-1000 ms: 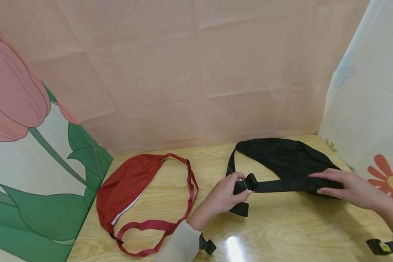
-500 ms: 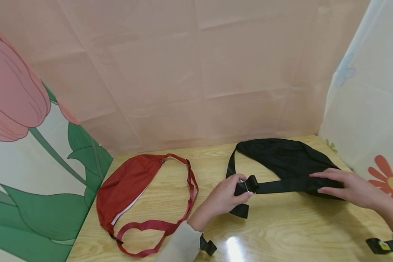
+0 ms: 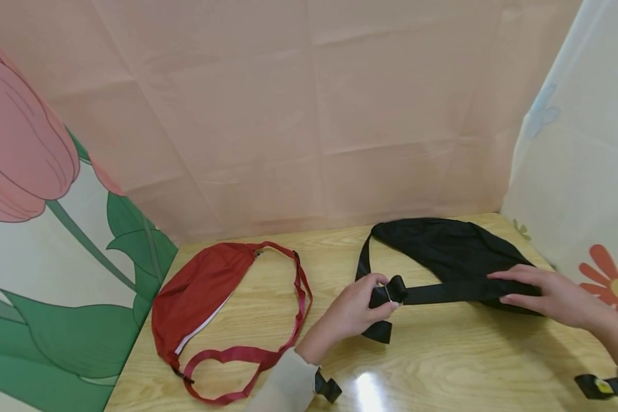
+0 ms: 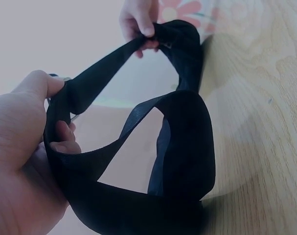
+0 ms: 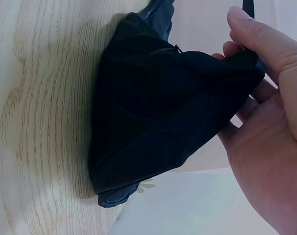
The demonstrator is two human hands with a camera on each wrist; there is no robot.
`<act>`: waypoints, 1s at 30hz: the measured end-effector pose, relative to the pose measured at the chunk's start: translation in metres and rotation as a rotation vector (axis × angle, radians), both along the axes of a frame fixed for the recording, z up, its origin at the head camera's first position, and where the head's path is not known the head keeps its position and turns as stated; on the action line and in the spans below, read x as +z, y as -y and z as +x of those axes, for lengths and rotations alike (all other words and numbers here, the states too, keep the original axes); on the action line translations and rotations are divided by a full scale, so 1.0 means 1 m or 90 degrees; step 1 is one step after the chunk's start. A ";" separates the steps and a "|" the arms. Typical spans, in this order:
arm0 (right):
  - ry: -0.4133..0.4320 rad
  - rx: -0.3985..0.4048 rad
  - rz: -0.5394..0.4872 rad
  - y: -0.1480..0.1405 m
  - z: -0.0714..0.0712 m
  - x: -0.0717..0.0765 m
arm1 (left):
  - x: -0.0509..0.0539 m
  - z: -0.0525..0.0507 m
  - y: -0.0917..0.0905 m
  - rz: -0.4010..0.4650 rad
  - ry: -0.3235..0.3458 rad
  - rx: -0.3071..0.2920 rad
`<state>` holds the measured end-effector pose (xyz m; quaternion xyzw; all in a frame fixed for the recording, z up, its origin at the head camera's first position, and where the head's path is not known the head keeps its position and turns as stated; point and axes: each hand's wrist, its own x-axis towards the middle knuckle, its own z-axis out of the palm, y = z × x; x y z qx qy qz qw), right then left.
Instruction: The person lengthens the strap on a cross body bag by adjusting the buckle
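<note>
A black waist bag (image 3: 443, 246) lies at the back right of the table, its near end raised in my right hand (image 3: 553, 294). My right thumb and fingers pinch that end where the strap joins, as the right wrist view also shows the bag (image 5: 153, 112) from its side. The black strap (image 3: 438, 293) runs taut to my left hand (image 3: 350, 303), which grips it beside a metal slider buckle (image 3: 389, 292). In the left wrist view the strap (image 4: 187, 142) loops below my fingers. A loose strap end hangs under my left hand.
A red waist bag (image 3: 206, 292) with a white-edged zip lies on the left of the wooden table (image 3: 443, 366). Its red strap (image 3: 242, 355) curls toward the front. A pink cloth backdrop (image 3: 309, 114) stands behind, with printed panels on either side.
Between one second and half a second ago my left hand and the buckle shift very slightly right. Both hands keep their grip, and the bags stay in place.
</note>
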<state>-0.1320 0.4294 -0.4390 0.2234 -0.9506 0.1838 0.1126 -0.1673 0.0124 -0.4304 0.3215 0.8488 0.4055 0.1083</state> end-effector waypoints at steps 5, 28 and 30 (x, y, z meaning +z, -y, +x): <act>0.000 -0.005 -0.001 0.000 0.000 0.000 | 0.000 0.000 0.000 0.007 0.010 0.003; -0.031 -0.020 0.016 -0.006 -0.004 -0.004 | 0.002 0.000 0.004 0.008 0.005 0.031; -0.033 -0.023 0.015 -0.006 -0.004 -0.004 | 0.002 0.000 0.004 0.007 0.002 0.030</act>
